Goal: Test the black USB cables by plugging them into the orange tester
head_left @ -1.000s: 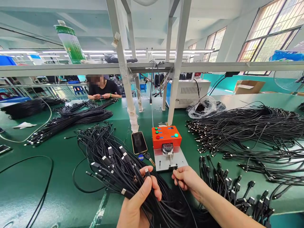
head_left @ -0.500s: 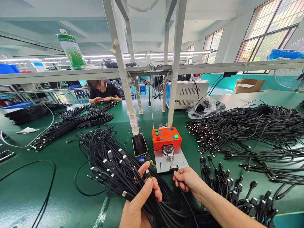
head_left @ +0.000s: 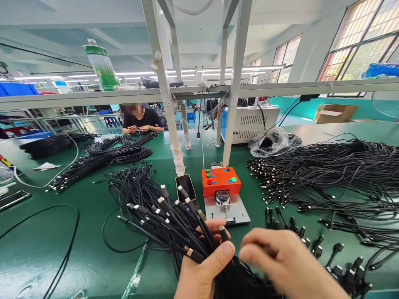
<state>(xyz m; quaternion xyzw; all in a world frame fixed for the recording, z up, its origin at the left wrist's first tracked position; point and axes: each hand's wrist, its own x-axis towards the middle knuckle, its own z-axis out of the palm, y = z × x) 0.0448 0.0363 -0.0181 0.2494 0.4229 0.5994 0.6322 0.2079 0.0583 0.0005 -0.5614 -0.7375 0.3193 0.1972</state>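
1. Green counter (head_left: 77, 257) runs the length of a factory hall, with windows on the right and a white frame post (head_left: 166, 104) rising from its middle.
2. Left hand (head_left: 202, 270) is closed around a thick bundle of black cables (head_left: 168, 216), thumb pressed across them; the plug ends fan out up and to the left, above the counter.
3. Right hand (head_left: 280, 261) sits just beside the left one, low and near the camera. It is blurred, so whether its fingers pinch a cable cannot be told.
4. Orange tester box (head_left: 220, 181) stands on a grey base plate just beyond both hands, and a dark phone (head_left: 186, 187) lies to its left.
5. Loose cable heaps (head_left: 327, 170) cover the counter on the right.
6. Farther back on the left, a person in a black shirt (head_left: 141, 120) sits at more cables.
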